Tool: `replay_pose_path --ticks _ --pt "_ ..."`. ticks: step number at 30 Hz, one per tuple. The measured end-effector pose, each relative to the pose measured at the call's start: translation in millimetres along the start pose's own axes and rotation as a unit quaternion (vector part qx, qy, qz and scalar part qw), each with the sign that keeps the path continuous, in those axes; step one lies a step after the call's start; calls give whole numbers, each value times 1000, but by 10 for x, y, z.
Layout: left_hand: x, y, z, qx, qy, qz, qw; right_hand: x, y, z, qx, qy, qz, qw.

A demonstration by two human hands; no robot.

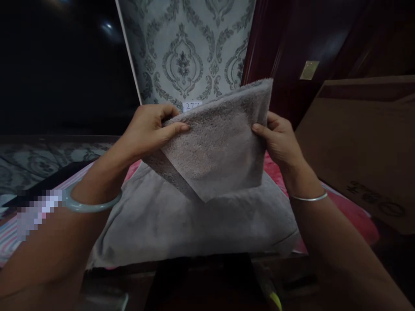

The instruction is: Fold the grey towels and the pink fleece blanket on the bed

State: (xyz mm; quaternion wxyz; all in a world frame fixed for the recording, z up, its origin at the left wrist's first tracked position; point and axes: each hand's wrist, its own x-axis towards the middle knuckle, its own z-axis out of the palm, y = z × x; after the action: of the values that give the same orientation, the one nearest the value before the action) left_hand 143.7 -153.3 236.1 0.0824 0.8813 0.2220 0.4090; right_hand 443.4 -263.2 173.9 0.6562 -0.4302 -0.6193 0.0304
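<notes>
Both hands up, and it's the folded towel (223, 151) between them, held over the middle of the gray cloth (194, 229)! The left hand (147, 131) has its upper left corner, thumb flat on the near face, fingers bent behind the edge. Across at the other side, the right hand (280, 140) pinches the right edge, thumb in front, fingers tucked at the back. Top edge slopes up toward the right, and a lower corner points down at the gray cloth; touching or just above, I can't tell. Another layer peeks out at lower left.

Room to move? Plenty to the left of the towel's lower corner, while on the right the big cardboard box (363, 151) crowds in near the right forearm.

Down below, the gray cloth lies spread and lightly wrinkled, its front edge running along the near side, with a red cover (348, 216) showing out at the right and striped fabric (8, 244) at far left. Behind it all, patterned wallpaper (183, 56), a dark screen (58, 73) on the left, dark red wood (285, 43) on the right, and a paper label (192, 106) reading 277 just past the towel's top edge.

And that box: brown, dark print on its side, contents hidden from here.
</notes>
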Motion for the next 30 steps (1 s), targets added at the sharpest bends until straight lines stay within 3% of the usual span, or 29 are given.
replay_pose_path --ticks 3,6,9,12,14,16,20,24,27,30 --pt "56 189 -71 -3 -11 -25 1000 136 -72 -125 -14 12 -21 1000" --pt "216 77 -80 -20 -52 -70 996 363 92 -134 -20 8 -17 1000" --pt "413 -475 96 -27 -101 -104 989 565 563 49 -22 -17 23 999" --pt "444 -1232 499 5 -154 -170 973 545 1125 353 -40 -47 118 991" --pt "280 -1646 848 36 -201 -203 958 345 1407 518 -61 -48 195 978" --pt "-27 -1907 1200 31 -229 -181 956 18 1583 585 -68 -58 252 964" --pt "-786 -2065 1721 47 -237 -130 962 -768 1739 387 -69 -93 307 945" --pt "-1184 -2091 1920 103 -286 -115 946 -1449 1791 -20 -122 -59 343 930" --pt "-1198 -2045 1974 139 -294 -121 938 -1850 1749 -239 -164 -12 340 926" --pt "-1220 -1799 2013 108 -286 -77 949 -2145 1650 -288 -192 12 325 926"
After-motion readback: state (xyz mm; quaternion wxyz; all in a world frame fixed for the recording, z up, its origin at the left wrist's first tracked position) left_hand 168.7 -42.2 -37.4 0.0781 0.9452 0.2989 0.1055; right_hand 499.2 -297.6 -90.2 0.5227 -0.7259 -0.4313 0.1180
